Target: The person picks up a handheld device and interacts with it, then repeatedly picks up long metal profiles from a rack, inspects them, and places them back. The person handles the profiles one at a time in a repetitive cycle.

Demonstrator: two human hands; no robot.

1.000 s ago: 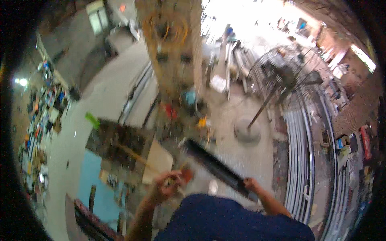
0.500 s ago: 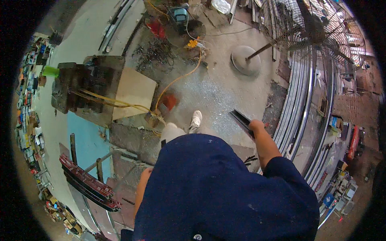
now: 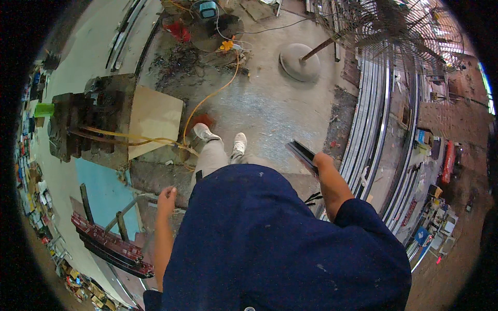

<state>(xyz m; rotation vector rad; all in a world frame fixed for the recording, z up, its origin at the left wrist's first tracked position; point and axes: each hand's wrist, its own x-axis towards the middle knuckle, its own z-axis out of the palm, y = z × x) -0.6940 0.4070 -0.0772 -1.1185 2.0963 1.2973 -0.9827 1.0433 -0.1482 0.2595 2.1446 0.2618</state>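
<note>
My right hand (image 3: 323,163) is closed round a dark metal channel profile (image 3: 301,152), which points forward and to the left over the floor. Most of its length behind the hand is hidden by my arm. My left hand (image 3: 167,199) hangs at my left side, its fingers curled in and nothing visible in them. Nearest to it on the left is a rack (image 3: 121,226) carrying several dark red and black profiles (image 3: 106,241).
A pedestal fan (image 3: 298,63) stands ahead on the right. Long metal profiles (image 3: 369,109) lie along the right side. A yellow hose (image 3: 213,94) crosses the floor from a dark machine (image 3: 93,122) with a pale board (image 3: 155,116). Shiny shavings (image 3: 270,116) cover the floor ahead.
My left hand has swung forward into view from beside my body. Both shoes now show, the left one farther forward. My right hand keeps its hold on the metal profile.
</note>
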